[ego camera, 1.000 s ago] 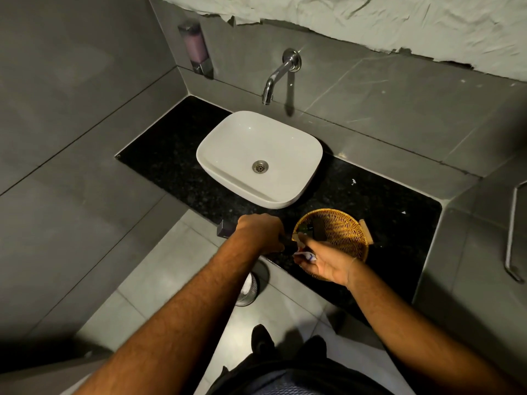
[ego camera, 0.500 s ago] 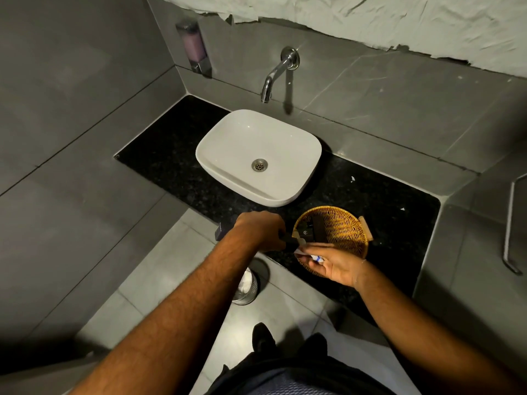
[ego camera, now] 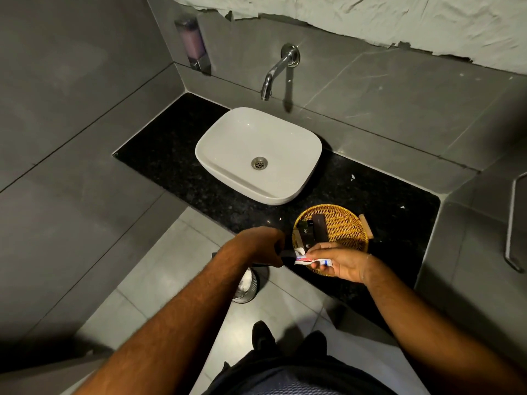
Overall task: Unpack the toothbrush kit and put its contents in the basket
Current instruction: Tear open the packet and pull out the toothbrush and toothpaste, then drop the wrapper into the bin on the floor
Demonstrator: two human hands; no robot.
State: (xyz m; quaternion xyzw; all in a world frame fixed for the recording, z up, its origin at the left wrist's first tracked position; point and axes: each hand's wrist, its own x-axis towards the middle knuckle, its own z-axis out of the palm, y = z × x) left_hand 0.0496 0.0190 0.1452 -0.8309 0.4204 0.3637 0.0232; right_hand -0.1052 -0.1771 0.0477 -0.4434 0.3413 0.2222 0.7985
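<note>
A round wicker basket (ego camera: pixel 345 223) sits on the black counter, right of the sink, with dark flat packets (ego camera: pixel 318 228) lying in it. My left hand (ego camera: pixel 263 248) is closed around a dark toothbrush kit box (ego camera: pixel 286 253) just left of the basket; most of the box is hidden by the fist. My right hand (ego camera: pixel 343 262) hovers over the basket's near rim, fingers pinching a small white, red and blue toothpaste tube (ego camera: pixel 310 260) right at the box's open end.
A white basin (ego camera: pixel 258 155) with a wall tap (ego camera: pixel 275 71) stands on the black counter (ego camera: pixel 399 212). A soap dispenser (ego camera: pixel 194 44) hangs at the back left. A small metal bin (ego camera: pixel 246 285) stands on the floor below the counter edge. My shoes (ego camera: pixel 262 334) are below.
My right hand has drawn the toothpaste tube a little further out of the box, to the right. The left hand has stayed put.
</note>
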